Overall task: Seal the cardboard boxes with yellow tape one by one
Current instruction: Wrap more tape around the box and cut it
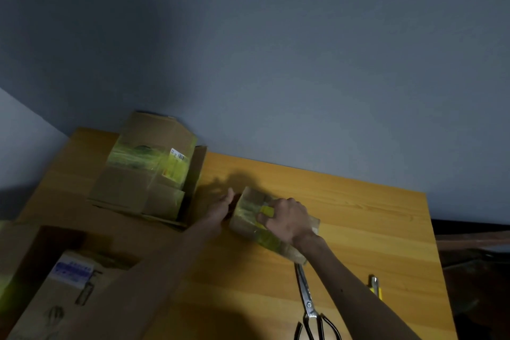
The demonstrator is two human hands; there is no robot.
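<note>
A small cardboard box (248, 225), wrapped in bands of yellow tape, lies on the wooden table (358, 218) near the middle. My right hand (289, 222) lies on top of it, fingers curled round a piece of yellow tape (267, 210) that looks like the roll, held against the box's top. My left hand (225, 203) reaches in from the left, and its straight fingers touch the box's far left end. The blur hides how the tape runs under my right hand.
A stack of taped cardboard boxes (146, 171) stands at the back left. A large open carton (154, 284) with a labelled box inside fills the lower left. Scissors (309, 303) and a yellow utility knife (375, 286) lie near the front. The table ends at the right.
</note>
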